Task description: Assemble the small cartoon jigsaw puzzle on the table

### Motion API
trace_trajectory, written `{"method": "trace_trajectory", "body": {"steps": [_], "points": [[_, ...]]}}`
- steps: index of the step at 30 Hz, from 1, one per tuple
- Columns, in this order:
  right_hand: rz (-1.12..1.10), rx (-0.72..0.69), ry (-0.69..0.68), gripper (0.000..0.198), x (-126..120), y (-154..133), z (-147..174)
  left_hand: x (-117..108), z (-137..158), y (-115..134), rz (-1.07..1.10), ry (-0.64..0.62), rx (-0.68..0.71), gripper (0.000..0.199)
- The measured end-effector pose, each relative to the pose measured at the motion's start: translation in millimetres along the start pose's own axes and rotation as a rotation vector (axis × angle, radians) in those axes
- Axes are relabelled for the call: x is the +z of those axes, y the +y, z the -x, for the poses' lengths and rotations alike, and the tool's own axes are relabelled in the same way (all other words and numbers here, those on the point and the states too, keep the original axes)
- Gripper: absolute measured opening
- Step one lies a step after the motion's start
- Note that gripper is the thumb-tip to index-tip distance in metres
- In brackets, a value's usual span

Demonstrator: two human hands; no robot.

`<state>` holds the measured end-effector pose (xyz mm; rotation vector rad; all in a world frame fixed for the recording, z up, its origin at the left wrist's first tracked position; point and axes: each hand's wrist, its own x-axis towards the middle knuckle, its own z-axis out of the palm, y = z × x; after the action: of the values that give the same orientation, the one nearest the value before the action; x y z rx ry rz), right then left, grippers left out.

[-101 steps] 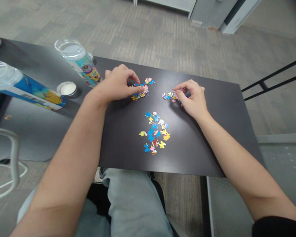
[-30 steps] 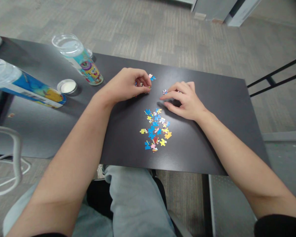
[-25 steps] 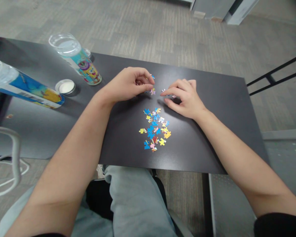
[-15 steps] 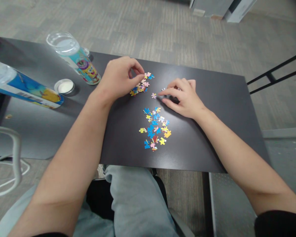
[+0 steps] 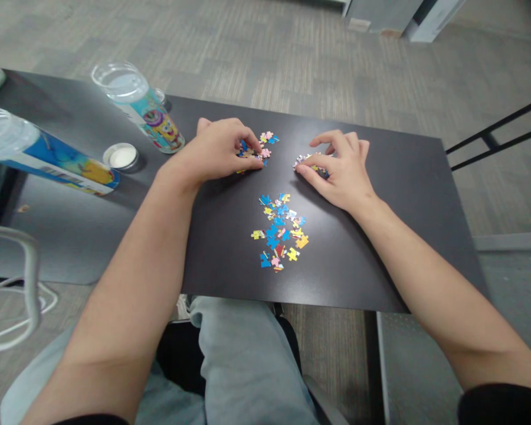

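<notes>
My left hand [image 5: 223, 147] is over a pile of small jigsaw puzzle pieces [image 5: 265, 153] and hides part of it. Its thumb and fingertips are slightly apart among the pieces. Across a bare gap, my right hand [image 5: 338, 168] arches over another cluster of puzzle pieces [image 5: 300, 160], thumb low at its near side and fingers spread. Part of that cluster lies beneath the palm. Closer to me, a third group of loose puzzle pieces [image 5: 272, 230], blue, yellow, pink and red, lies scattered on the dark table [image 5: 358, 254].
On the left stand two clear-topped cylinders with cartoon prints, one near the table [image 5: 161, 127] and one farther left [image 5: 66, 162]. Between them lies a round white-centred lid [image 5: 121, 157]. A white curved tube [image 5: 30, 277] is at the lower left, a black metal frame [image 5: 491, 137] at right.
My left hand has come down lower onto its pile. My right hand has drawn slightly right; the single pink piece by its fingertips is no longer in the gap.
</notes>
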<state>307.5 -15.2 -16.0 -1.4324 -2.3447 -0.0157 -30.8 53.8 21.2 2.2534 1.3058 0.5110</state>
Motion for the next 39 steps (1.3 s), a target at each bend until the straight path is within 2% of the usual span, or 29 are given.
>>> {"method": "trace_trajectory", "body": {"steps": [6, 12, 16, 21, 26, 29, 34, 39], "points": [[0.036, 0.028, -0.02, 0.049, 0.8, -3.4, -0.2, -1.7, 0.0, 3.3, 0.025, -0.019, -0.007, 0.03], [-0.028, 0.004, 0.035, 0.053, 6.4, 3.2, 0.2, 2.8, -2.4, 5.2, 0.323, -0.037, -0.006, 0.04], [-0.1, -0.016, 0.068, 0.058, 9.3, 5.9, 0.8, 13.4, -4.4, 13.5, 0.406, -0.039, 0.016, 0.039], [-0.13, -0.009, 0.075, 0.063, 10.1, 5.5, 0.9, 20.0, -3.6, 22.3, 0.367, -0.068, 0.038, 0.039], [-0.126, -0.029, 0.042, 0.061, 9.0, 5.4, 1.0, 11.9, -2.9, 14.4, 0.257, 0.116, 0.01, 0.029], [-0.124, -0.095, -0.018, 0.057, 5.6, 2.2, 2.0, 7.9, -3.2, 6.0, 0.162, 0.17, -0.006, 0.026], [-0.14, -0.157, -0.093, 0.063, 0.6, -2.4, 1.9, 8.2, -4.6, -3.7, 0.155, 0.118, 0.005, 0.033], [-0.133, -0.071, 0.034, 0.073, 3.5, 3.8, 0.1, 9.6, -4.8, -3.4, 0.122, 0.032, -0.019, 0.045]]}}
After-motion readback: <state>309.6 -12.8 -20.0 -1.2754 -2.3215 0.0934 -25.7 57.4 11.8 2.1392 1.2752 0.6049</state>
